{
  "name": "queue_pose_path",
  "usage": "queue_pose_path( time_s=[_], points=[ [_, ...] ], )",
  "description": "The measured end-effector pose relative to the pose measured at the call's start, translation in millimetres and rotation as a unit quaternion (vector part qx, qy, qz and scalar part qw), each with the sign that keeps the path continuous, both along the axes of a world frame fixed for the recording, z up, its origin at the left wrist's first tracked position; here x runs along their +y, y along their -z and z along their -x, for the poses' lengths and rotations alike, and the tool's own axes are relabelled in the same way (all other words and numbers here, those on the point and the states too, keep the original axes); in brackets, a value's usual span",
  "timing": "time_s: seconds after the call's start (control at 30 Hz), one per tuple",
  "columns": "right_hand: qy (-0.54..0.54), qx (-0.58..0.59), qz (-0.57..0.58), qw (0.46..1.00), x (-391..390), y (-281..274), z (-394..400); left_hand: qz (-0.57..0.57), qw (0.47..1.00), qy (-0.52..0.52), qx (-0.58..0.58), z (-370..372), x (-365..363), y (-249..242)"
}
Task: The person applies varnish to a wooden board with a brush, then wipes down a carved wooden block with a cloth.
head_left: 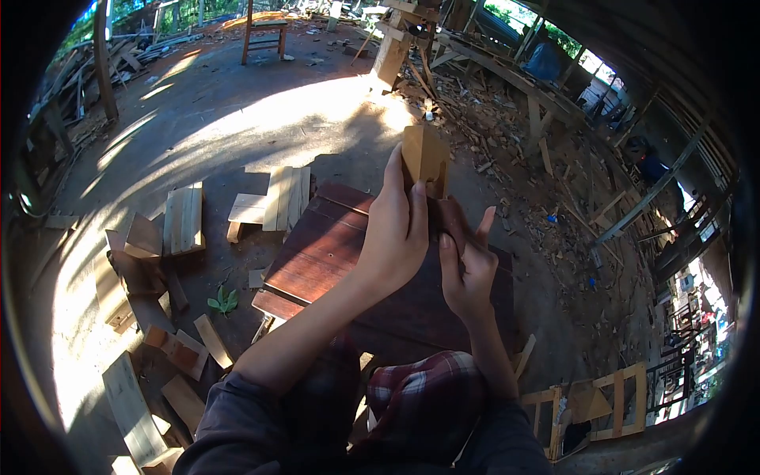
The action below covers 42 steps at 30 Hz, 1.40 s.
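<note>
Both hands are raised over a dark red slatted wooden table [324,245]. My left hand [393,226] is closed around a light wooden block [426,154], which stands roughly upright with a curved notch or mark low on its right face. Just to the right, my right hand [471,273] grips a darker brown wooden piece [453,220] with thumb and fingers, one finger stretched out. The brown piece meets the lower end of the block; whether they are joined cannot be made out.
Wooden blocks [184,220] and boards [131,408] lie on the ground at the left, beside a green leafy sprig [223,300]. A wooden post [390,59] stands ahead, a stool [264,39] farther back. Wooden frames [617,400] lie at the lower right.
</note>
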State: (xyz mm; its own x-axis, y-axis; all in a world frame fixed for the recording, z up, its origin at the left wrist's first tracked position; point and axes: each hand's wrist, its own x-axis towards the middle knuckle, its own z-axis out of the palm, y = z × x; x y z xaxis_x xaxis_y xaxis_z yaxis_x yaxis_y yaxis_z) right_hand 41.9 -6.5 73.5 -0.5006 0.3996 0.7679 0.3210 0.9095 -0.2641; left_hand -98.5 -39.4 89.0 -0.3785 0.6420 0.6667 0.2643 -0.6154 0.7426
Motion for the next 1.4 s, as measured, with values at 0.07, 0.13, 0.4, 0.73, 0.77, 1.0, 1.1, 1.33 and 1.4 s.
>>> queue_pose_path(
  time_s=[0.07,0.13,0.4,0.73,0.77,1.0,1.1,1.33,1.4],
  points=[
    [0.004,0.008,-0.004,1.000,-3,-1,2,-0.002,1.000,0.011,-0.022,1,0,0],
    [0.022,0.023,-0.019,0.999,-7,-6,8,-0.003,0.999,0.017,-0.033,0,-2,-2],
    [0.066,0.031,-0.047,0.996,5,-1,4,-0.006,0.999,0.024,-0.045,0,-3,-2],
    [0.062,-0.035,-0.027,0.997,8,-1,-2,0.018,1.000,-0.012,-0.017,4,5,4],
    [0.065,-0.036,-0.031,0.997,5,-4,-2,0.006,1.000,-0.021,-0.010,5,7,5],
    [0.046,-0.029,-0.018,0.998,-6,-7,1,-0.002,0.997,0.006,-0.074,7,8,7],
    [0.023,-0.039,-0.044,0.998,-14,-10,7,-0.004,0.992,0.037,-0.123,9,8,5],
    [0.096,-0.036,-0.103,0.989,-2,-6,3,-0.005,0.998,0.007,-0.059,3,-1,-3],
    [0.045,-0.045,-0.108,0.992,-6,-10,4,-0.007,0.997,0.009,-0.078,5,2,0]
  ],
)
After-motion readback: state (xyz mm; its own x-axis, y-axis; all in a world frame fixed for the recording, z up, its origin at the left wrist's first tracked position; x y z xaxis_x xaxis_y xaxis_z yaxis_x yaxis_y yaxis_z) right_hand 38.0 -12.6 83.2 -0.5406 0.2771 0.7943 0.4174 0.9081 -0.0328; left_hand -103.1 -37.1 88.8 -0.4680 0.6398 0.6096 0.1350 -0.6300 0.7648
